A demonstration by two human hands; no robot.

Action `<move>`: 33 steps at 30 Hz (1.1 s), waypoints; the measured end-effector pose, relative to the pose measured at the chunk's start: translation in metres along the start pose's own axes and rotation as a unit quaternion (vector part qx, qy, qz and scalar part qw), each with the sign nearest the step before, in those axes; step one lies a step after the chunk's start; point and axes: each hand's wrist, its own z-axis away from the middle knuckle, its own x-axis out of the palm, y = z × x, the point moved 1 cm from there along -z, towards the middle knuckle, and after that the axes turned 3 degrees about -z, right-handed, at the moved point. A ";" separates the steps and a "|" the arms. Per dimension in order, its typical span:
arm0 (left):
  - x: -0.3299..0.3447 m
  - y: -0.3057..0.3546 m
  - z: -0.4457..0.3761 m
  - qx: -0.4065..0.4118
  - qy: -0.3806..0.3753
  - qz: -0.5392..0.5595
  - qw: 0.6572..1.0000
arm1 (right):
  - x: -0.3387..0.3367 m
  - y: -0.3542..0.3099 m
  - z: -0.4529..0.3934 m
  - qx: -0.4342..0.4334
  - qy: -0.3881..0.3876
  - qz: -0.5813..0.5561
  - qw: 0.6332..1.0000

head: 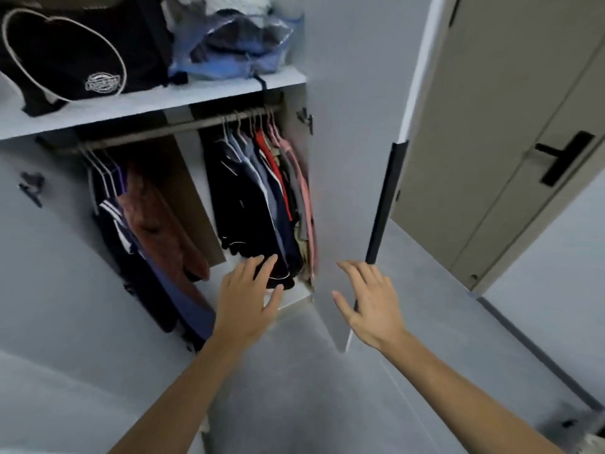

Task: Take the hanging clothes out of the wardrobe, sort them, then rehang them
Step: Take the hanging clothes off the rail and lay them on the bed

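Pale grey floor (294, 371) spreads underfoot. At two o'clock stands a beige room door (510, 126) with a black lever handle (563, 157). At eleven o'clock a white shelf (157, 99) carries a black bag (72, 50) and a clear plastic pouch (235, 44).

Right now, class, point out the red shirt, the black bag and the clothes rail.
red shirt (264, 144): head view, its shoulder.
black bag (65, 57): head view, its front.
clothes rail (183, 125): head view, its bare middle.

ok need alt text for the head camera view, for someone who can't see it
Two bare hands, left hand and right hand, reach open-fingered toward hanging clothes on a rail in an open wardrobe. A black bag sits on the shelf above.
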 end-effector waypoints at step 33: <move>0.046 -0.235 -0.225 -0.109 -0.005 -0.045 0.993 | 0.145 -0.049 -0.354 -0.086 -0.006 -0.085 0.993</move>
